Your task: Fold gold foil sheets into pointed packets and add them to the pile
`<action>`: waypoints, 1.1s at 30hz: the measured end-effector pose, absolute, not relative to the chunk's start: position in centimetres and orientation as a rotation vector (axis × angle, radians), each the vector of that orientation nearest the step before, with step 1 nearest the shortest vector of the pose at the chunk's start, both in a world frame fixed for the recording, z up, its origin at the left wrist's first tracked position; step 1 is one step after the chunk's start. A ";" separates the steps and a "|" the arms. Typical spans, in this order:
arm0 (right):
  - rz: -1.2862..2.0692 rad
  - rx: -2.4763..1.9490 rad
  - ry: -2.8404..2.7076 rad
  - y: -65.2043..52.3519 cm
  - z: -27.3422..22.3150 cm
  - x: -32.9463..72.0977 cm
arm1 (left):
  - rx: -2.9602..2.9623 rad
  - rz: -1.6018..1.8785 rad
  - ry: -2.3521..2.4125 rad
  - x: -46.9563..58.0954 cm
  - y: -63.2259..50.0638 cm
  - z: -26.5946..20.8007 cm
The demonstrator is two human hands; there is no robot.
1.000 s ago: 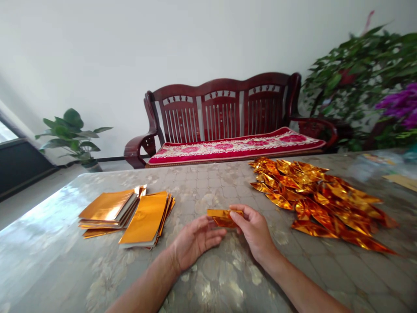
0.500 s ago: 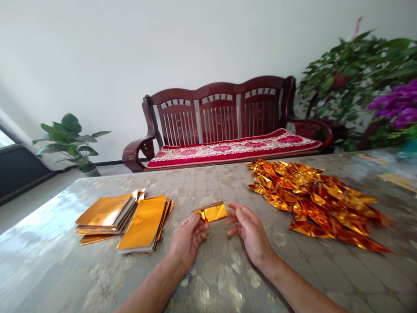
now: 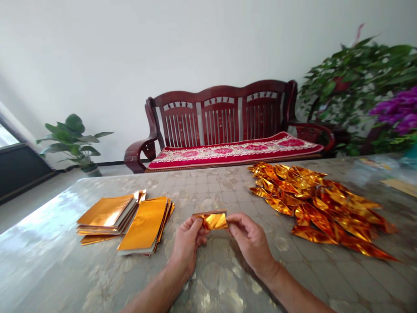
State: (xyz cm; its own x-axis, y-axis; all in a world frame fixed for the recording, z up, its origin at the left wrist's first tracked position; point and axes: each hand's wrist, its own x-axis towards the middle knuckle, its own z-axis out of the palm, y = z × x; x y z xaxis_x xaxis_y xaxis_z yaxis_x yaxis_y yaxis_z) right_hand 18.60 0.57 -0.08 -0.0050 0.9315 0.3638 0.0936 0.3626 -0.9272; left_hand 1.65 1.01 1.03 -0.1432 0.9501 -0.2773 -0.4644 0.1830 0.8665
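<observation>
A small folded sheet of gold foil paper [image 3: 215, 220] is held level above the table, between my two hands. My left hand [image 3: 188, 241] pinches its left end, thumb on top. At the opposite end, the thumb and fingers of my right hand [image 3: 250, 242] close on the right edge. Flat sheets of gold foil paper lie to the left in two piles, a rear stack [image 3: 106, 211] and a nearer stack [image 3: 143, 224]. Off to the right spreads a heap of folded gold foil pieces [image 3: 312, 200] with pointed ends.
The table [image 3: 215, 278] has a patterned, glossy cover. Clear plastic packaging [image 3: 376, 167] and a tan flat piece [image 3: 402, 188] lie at its far right. Behind stands a dark red wooden bench [image 3: 218, 113]. Potted plants [image 3: 74, 137] flank it, and purple flowers [image 3: 397, 108] show at right.
My right hand, whose fingers were spread beside the folded foil paper, has closed on its right edge. The paper has tipped more level and sits slightly lower in view.
</observation>
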 end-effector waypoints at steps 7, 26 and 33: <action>0.473 -0.927 -1.586 0.8 0.4 18.9 | 0.703 1.333 1.127 1.9 0.7 1.1; 0.574 -0.973 -1.613 1.5 0.7 19.7 | 1.037 1.154 1.150 1.4 0.8 0.7; 1.047 -0.922 -1.116 1.4 0.9 17.9 | 1.187 1.027 1.131 1.5 0.7 0.0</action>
